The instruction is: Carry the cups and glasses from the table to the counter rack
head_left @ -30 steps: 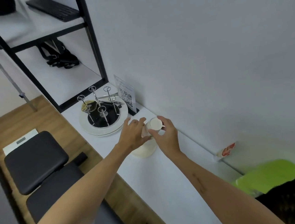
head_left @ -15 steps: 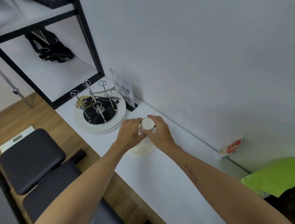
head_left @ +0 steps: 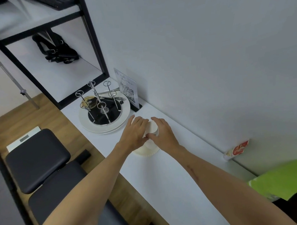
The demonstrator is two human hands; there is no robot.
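Observation:
A small white cup (head_left: pixel 152 129) sits upside down over a white saucer (head_left: pixel 145 151) on the white counter (head_left: pixel 168 182). My left hand (head_left: pixel 135 133) curls around the cup's left side and my right hand (head_left: pixel 162 131) around its right side, fingertips meeting at the front. Just beyond stands the wire cup rack (head_left: pixel 100 102), its looped prongs rising from a black disc on stacked white plates (head_left: pixel 125 121). An amber glass (head_left: pixel 89 102) sits among the prongs on the rack's far left.
A QR-code sign (head_left: pixel 127 90) stands by the wall behind the rack. A black shelving frame (head_left: pixel 92 36) rises at the counter's far end. A red-and-white packet (head_left: pixel 237 149) and a green sheet (head_left: pixel 284 179) lie to the right. A black padded bench (head_left: pixel 38 157) runs along the counter's left.
Both hands have closed in around the cup and lowered it toward the saucer. The view shifted a little, with rack and hands staying near the same spot.

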